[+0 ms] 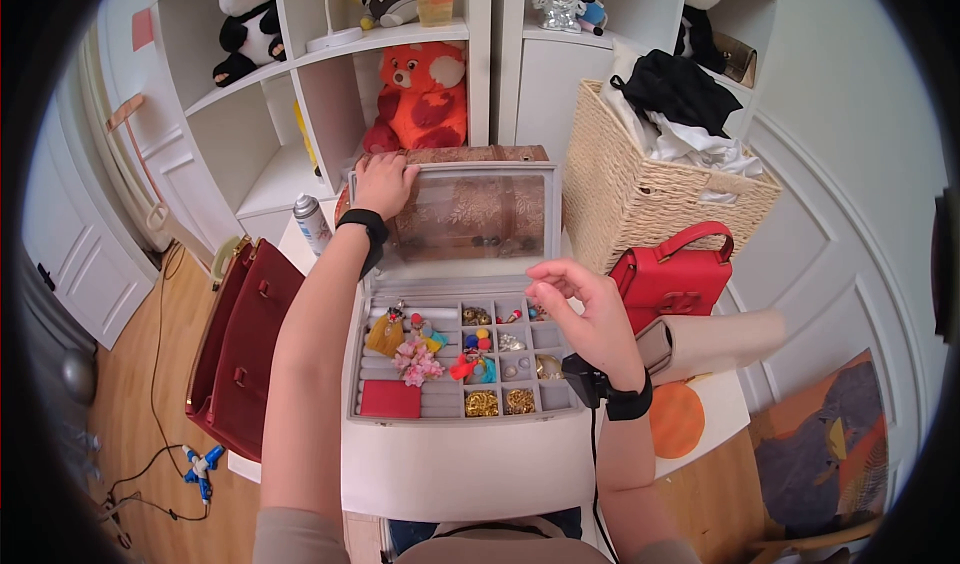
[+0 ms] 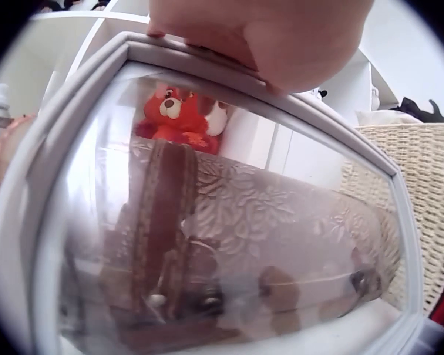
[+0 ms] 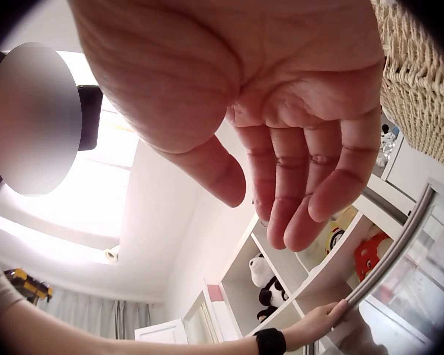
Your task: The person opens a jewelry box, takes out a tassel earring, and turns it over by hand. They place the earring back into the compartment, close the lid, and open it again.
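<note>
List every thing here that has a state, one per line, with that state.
Grey jewellery box: open, compartments filled with trinkets.
Clear-panelled box lid: raised upright, held at its top left corner.
Left hand: grips the lid's top edge.
Right hand: above the box, fingers relaxed, holding nothing.
Woven wicker basket: filled with black and white clothes.
Red handbag: closed, beside the basket.
Dark red bag: closed, left of the box.

Grey jewellery box sits open on the white surface, clear-paned lid standing upright at the back. Left hand grips the lid's top-left corner. Tray is split into small compartments holding earrings, beads, gold pieces; ring rolls on left.
</note>
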{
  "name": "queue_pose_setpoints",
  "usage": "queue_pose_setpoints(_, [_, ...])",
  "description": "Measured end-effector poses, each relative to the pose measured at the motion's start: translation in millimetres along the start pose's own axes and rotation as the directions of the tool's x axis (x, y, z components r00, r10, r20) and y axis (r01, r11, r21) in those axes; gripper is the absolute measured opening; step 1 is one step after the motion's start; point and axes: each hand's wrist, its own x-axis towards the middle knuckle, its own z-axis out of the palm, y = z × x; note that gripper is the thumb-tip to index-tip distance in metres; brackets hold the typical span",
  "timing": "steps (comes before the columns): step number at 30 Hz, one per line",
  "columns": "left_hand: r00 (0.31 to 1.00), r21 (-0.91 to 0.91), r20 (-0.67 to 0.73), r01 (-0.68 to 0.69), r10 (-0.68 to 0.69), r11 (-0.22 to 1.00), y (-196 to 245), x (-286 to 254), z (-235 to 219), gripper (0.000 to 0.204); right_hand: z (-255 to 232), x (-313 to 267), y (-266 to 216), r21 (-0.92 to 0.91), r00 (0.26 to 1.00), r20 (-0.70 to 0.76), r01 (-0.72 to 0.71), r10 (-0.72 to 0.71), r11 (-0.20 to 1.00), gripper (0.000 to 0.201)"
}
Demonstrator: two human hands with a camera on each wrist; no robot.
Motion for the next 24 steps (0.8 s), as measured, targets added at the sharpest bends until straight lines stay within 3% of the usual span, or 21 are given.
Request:
queue_pose_setpoints(4, [0.999, -0.057, 0.045, -0.026, 0.029, 0.998, -1, -2, -15, 0.033, -4, 0, 0, 0.001, 0.998, -0.064, 0.018, -0.018, 1.0, 0.018])
queue_pose_setpoints(6, [0.995, 0.052, -0.059, -0.081, 0.084, 0.995, 10, -10, -34, 0.03, -7, 1, 0, 0.004, 0.994, -0.108, 0.016, -0.016, 1.0, 0.017])
queue_pose_setpoints(9, [0.985, 0.026, -0.137, -0.107, 0.109, 0.994, 18, -28, -57, 0.028, -8, 0, -3, -0.026, 0.986, -0.164, -0.016, 0.012, 1.0, 0.015])
queue_pose_setpoints(15, [0.965, -0.027, -0.163, -0.211, 0.204, 0.977, 49, -105, -137, 0.023, -8, -5, -7, -0.088, 0.962, -0.253, 0.08, -0.1, 0.993, 0.013])
queue_pose_setpoints(16, [0.985, -0.051, -0.086, -0.151, 0.146, 0.987, 56, -122, -145, 0.026, -9, -8, -11, -0.125, 0.961, -0.258, 0.065, -0.096, 0.99, 0.013])
queue_pose_setpoints(18, [0.97, -0.01, -0.142, -0.199, 0.195, 0.98, 63, -156, -151, 0.03, -8, -12, -18, -0.133, 0.957, -0.268, 0.081, -0.114, 0.988, 0.013])
queue_pose_setpoints(23, [0.971, -0.009, -0.102, -0.22, 0.218, 0.975, 73, -219, -147, 0.036, -2, -23, -32, -0.306, 0.982, -0.097, 0.123, -0.159, 0.944, 0.024])
queue_pose_setpoints(24, [0.973, -0.003, -0.089, -0.216, 0.215, 0.976, 74, -229, -145, 0.036, 2, -27, -32, -0.412, 0.982, 0.042, 0.184, -0.183, 0.892, 0.029])
